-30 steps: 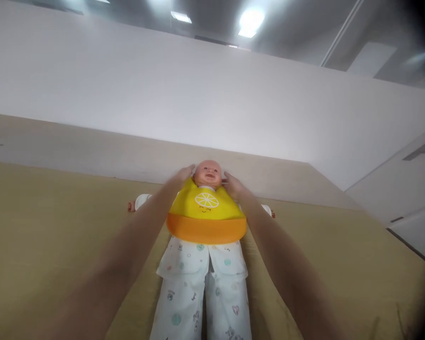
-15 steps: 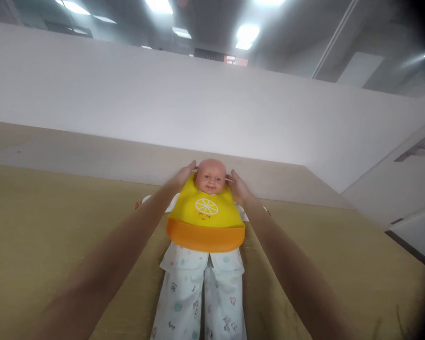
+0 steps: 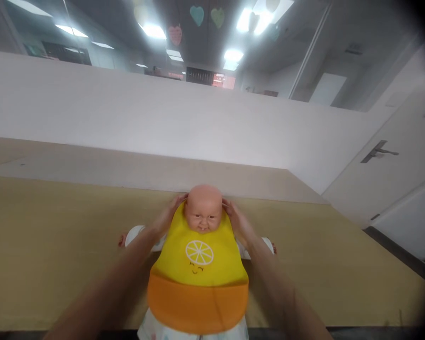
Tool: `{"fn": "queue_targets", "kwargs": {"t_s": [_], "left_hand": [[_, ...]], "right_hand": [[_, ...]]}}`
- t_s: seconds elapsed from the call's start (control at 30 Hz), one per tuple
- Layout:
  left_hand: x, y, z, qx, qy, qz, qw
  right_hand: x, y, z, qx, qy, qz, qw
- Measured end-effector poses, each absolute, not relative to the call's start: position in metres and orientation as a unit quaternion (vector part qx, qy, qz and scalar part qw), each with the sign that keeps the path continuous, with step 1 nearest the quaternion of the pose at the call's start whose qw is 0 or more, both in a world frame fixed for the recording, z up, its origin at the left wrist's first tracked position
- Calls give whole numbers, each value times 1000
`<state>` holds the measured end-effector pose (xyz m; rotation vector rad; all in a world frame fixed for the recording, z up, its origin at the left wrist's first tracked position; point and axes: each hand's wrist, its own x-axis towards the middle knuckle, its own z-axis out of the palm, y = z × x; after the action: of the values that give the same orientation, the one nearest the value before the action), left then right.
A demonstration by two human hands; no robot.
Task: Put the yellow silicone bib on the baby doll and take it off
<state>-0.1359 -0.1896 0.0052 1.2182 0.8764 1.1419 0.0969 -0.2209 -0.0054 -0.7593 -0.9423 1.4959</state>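
Note:
A baby doll point(image 3: 203, 211) lies on its back on a tan mat point(image 3: 56, 245), its torso raised toward me and its head tipped forward. It wears a yellow bib point(image 3: 199, 264) with an orange pocket and a lemon-slice face. My left hand point(image 3: 168, 216) reaches behind the doll's neck on the left, fingers curled on the bib's neck strap. My right hand point(image 3: 235, 218) does the same on the right side of the neck. The fingertips of both hands are hidden behind the head. The doll's white sleeves spread out to both sides.
A low beige ledge point(image 3: 127, 165) runs behind the mat, with a white wall point(image 3: 163, 113) above it. A white door with a handle point(image 3: 378, 151) stands at the right. Paper hearts hang from the ceiling.
The doll's upper body has been lifted and drawn closer to me, its head tilting forward. Both hands stayed at the sides of its neck. The view has tipped upward.

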Motion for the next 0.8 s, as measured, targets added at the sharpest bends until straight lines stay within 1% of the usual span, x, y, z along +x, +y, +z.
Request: {"fn": "queue_targets", "kwargs": {"t_s": [0.1,0.23,0.47,0.63,0.8], "left_hand": [[-142,-214,-5,511,363,475,618],[-147,-239,-13,496,366,481,623],[-153,-258,-34,515,336,522,591],[-152,-266,-33,446,323,532,643],[-152,-265,-28,420,287,530,679]], "right_hand": [[92,-248,-13,-323,-388,625,596],[85,-274,-20,-322,-369,617,615],[84,-303,-27,-341,-357,605,625],[85,-310,-28,-361,-357,613,605],[87,-291,-26,-383,-358,613,591]]}}
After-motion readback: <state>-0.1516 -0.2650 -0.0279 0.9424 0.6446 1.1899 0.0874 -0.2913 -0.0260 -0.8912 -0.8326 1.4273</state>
